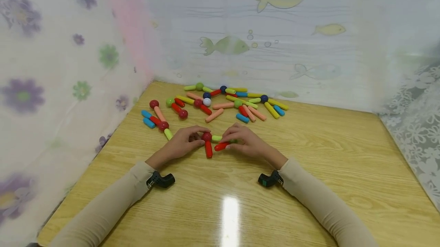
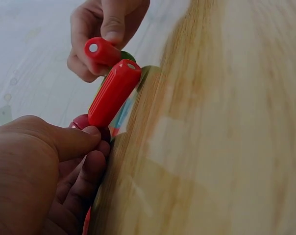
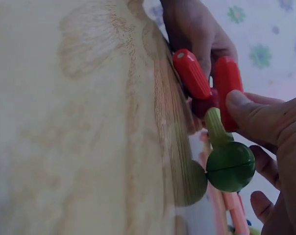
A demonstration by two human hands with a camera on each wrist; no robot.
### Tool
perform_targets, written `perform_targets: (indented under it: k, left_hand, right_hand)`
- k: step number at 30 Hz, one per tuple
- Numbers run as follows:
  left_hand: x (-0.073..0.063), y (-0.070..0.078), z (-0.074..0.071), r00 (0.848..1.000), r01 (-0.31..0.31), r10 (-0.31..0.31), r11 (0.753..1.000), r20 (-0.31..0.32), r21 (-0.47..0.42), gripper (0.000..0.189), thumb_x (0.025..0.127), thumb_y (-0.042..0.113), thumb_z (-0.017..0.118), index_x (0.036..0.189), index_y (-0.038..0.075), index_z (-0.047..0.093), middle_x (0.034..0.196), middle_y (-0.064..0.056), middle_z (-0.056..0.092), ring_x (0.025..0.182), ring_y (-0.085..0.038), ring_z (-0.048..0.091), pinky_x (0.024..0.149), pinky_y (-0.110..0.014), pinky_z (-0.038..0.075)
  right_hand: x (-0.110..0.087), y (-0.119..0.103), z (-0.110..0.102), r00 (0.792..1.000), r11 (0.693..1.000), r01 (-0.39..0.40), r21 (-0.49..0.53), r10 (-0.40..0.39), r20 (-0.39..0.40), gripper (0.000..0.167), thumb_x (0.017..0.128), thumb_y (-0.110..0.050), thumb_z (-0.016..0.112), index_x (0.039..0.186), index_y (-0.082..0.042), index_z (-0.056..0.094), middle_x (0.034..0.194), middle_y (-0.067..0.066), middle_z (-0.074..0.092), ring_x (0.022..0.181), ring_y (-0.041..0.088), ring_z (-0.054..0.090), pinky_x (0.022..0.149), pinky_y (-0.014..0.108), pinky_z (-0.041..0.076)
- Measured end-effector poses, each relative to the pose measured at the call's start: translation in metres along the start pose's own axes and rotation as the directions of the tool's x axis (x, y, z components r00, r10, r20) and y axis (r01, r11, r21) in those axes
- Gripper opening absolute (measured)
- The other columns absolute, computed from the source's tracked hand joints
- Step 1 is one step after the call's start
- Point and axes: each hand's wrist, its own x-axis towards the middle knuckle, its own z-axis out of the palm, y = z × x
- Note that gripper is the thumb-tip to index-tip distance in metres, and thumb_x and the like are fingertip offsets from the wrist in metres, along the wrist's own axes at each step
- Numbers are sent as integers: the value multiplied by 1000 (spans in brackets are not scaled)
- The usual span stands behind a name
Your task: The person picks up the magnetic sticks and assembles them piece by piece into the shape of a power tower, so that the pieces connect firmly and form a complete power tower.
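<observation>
My left hand (image 1: 183, 142) pinches a dark red ball (image 1: 207, 136) between thumb and fingers. From this ball a red rod (image 1: 209, 150) points toward me, and a yellow-green rod (image 1: 216, 138) runs right to a green ball (image 3: 231, 166). In the head view my right hand (image 1: 248, 143) largely covers the green ball. That hand pinches a second red rod (image 3: 227, 90) between thumb and fingers, slanted over the yellow-green rod. Both red rods show a small silver disc on an end in the left wrist view; whether the second touches a ball I cannot tell.
Behind the hands lie several joined rods and balls, among them a blue ball (image 1: 264, 98), a white ball (image 1: 207, 102) and a loose salmon rod (image 1: 214, 115). Left of my left hand is a chain with a red ball (image 1: 163, 125). Printed curtains border the wooden table (image 1: 326, 155).
</observation>
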Motion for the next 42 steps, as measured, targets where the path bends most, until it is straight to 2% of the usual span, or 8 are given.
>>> perform_targets:
  k: [5, 10, 17, 27, 34, 38, 42]
  left_hand:
    - [2, -1, 0, 1000, 1, -1, 1000, 3, 10, 39, 101, 9, 71, 139, 9, 66, 123, -4, 70, 91, -13, 68, 80, -36, 55]
    - [3, -1, -1, 1000, 14, -14, 1000, 8, 0, 41, 100, 7, 71, 140, 8, 65, 121, -4, 70, 91, -14, 68, 79, -36, 55]
    - [2, -1, -2, 998, 25, -23, 999, 63, -22, 58, 93, 6, 78, 148, 8, 58, 105, 0, 69, 87, -14, 67, 78, -33, 57]
    - [1, 2, 0, 997, -5, 4, 1000, 74, 4, 60, 93, 8, 80, 148, 10, 58, 122, -3, 63, 88, -14, 65, 77, -32, 57]
    - [1, 1, 2, 997, -17, 15, 999, 73, 31, 58, 93, 8, 80, 147, 10, 59, 123, -1, 63, 88, -13, 64, 76, -31, 56]
    - [1, 3, 3, 997, -26, 23, 999, 74, 32, 57, 93, 7, 80, 146, 8, 59, 118, -2, 64, 87, -13, 64, 75, -31, 56]
    - [0, 3, 2, 997, -33, 31, 999, 73, 28, 57, 93, 6, 79, 146, 7, 59, 114, -1, 64, 86, -13, 64, 75, -31, 56]
  right_hand:
    - [-2, 4, 2, 1000, 999, 1, -33, -2, -23, 25, 90, -1, 80, 114, -7, 79, 115, 4, 72, 105, 24, 56, 91, 44, 45]
    - [-6, 5, 2, 1000, 1000, -27, -4, 27, -14, 25, 93, 0, 76, 118, -6, 78, 118, 9, 70, 112, 26, 58, 97, 44, 48]
    - [-8, 3, 3, 999, 999, -34, -25, 34, -13, 27, 94, 0, 76, 119, -7, 77, 123, 11, 61, 116, 24, 55, 95, 42, 49]
    - [-8, -1, 4, 997, 997, -71, -36, 72, 13, 24, 94, -2, 77, 117, -10, 78, 130, 15, 56, 123, 26, 50, 100, 44, 47]
    - [-10, -2, 4, 996, 996, -87, 4, 87, 25, 21, 95, -4, 76, 115, -9, 78, 132, 17, 56, 124, 27, 50, 101, 46, 46]
    - [-7, 3, 0, 994, 994, -104, 45, 106, -37, 25, 96, -4, 76, 120, -6, 76, 133, 16, 58, 125, 29, 53, 101, 46, 47]
    - [6, 10, -11, 967, 984, -179, 26, 181, -178, 26, 99, -5, 71, 124, -2, 73, 132, 13, 64, 121, 28, 57, 94, 50, 51]
